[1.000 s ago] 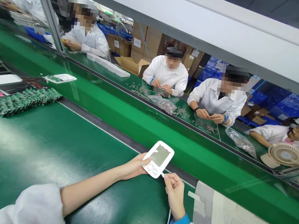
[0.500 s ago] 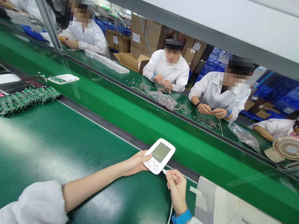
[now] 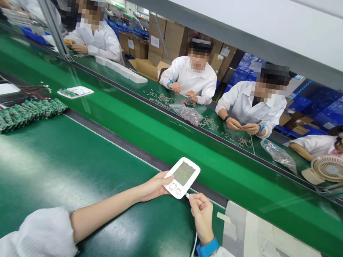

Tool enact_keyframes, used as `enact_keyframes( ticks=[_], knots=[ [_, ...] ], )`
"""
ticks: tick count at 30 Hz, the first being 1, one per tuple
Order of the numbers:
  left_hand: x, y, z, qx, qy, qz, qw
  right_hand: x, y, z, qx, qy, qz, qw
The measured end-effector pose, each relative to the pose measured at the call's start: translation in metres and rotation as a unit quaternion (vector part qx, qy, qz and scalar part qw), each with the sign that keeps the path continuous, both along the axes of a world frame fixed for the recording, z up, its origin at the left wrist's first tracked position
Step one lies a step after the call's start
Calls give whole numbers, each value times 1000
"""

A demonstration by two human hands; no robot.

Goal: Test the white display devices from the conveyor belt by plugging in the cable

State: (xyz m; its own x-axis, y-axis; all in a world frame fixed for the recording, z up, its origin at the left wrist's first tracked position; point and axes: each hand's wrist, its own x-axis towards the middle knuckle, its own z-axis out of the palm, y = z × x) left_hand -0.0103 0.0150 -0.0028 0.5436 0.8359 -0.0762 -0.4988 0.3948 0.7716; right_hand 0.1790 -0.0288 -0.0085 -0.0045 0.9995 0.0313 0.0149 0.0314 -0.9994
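Note:
My left hand (image 3: 157, 187) is closed round the lower left side of a white handheld device (image 3: 181, 177), its thumb on the front face. The device has a grey screen and two outlined buttons, and it is held tilted above the table's far edge. My right hand (image 3: 202, 213) pinches the white plug (image 3: 187, 195) of a cable at the device's lower right edge. How deep the plug sits cannot be made out. From the plug the white cable (image 3: 192, 255) hangs down past my wrist, which wears a blue band.
A green conveyor belt (image 3: 120, 126) runs beyond the table (image 3: 67, 165). On it, at left, lies an open device shell (image 3: 76, 91). Circuit boards (image 3: 16, 115) are lined up at left. A taped sheet (image 3: 269, 248) covers the right. Co-workers sit opposite, near bags of small parts (image 3: 189, 114).
The open shell on the belt has shifted slightly to the right. One co-worker's hands opposite have moved apart. My hands keep the same hold on the device and plug.

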Motion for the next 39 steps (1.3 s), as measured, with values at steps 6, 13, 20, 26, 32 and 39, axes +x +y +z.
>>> enact_keyframes(
  ticks=[6, 13, 20, 26, 32, 39],
  knots=[
    [0, 0, 0, -8, 0, 0, 1000, -1, 0, 1, -1, 1, -2, 1000],
    [0, 1, -3, -12, -4, 0, 1000, 0, 0, 0, -6, 0, 3, 1000],
    [1, 0, -3, -1, 3, 8, 1000, -1, 1, -2, 12, -29, -6, 999],
    [2, -3, 1, 18, 4, 8, 1000, -2, 0, -1, 21, -47, -3, 999],
    [3, -5, 7, 12, 11, 22, 1000, -3, 0, -1, 4, -46, 8, 999],
    [4, -7, 0, 1, 28, 47, 999, -3, 0, -2, 2, -59, 16, 998]
  ],
)
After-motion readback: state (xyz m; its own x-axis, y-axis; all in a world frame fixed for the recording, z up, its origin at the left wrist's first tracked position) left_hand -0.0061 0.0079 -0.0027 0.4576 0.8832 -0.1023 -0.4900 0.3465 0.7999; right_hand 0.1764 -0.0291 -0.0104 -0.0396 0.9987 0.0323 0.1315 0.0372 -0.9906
